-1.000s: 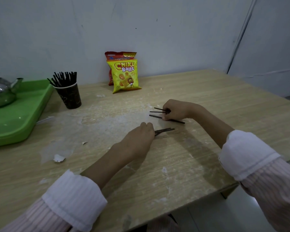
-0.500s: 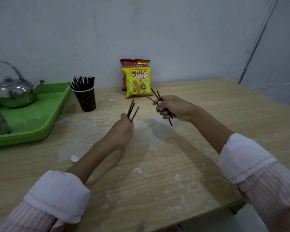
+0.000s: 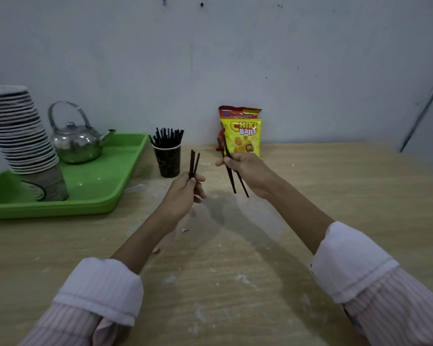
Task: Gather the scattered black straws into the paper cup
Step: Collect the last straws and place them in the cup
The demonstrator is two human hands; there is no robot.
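A black paper cup (image 3: 167, 160) stands on the wooden table near the tray, with several black straws (image 3: 166, 137) sticking up out of it. My left hand (image 3: 183, 190) is raised above the table, just right of the cup, and grips a small bunch of black straws (image 3: 193, 164) that point upward. My right hand (image 3: 248, 171) is also lifted, in front of the snack bags, and holds a few black straws (image 3: 231, 179) that slant down to the right. No loose straws show on the table.
A green tray (image 3: 90, 196) at the left holds a steel kettle (image 3: 77, 143) and a tall stack of paper cups (image 3: 20, 136). Two snack bags (image 3: 243, 134) lean on the wall behind my right hand. Paper scraps (image 3: 185, 230) and white smears mark the tabletop (image 3: 235, 258).
Both hands took straws off the table and lifted them. They have risen and moved toward the cup, the left bunch now upright. My view has tilted up and left.
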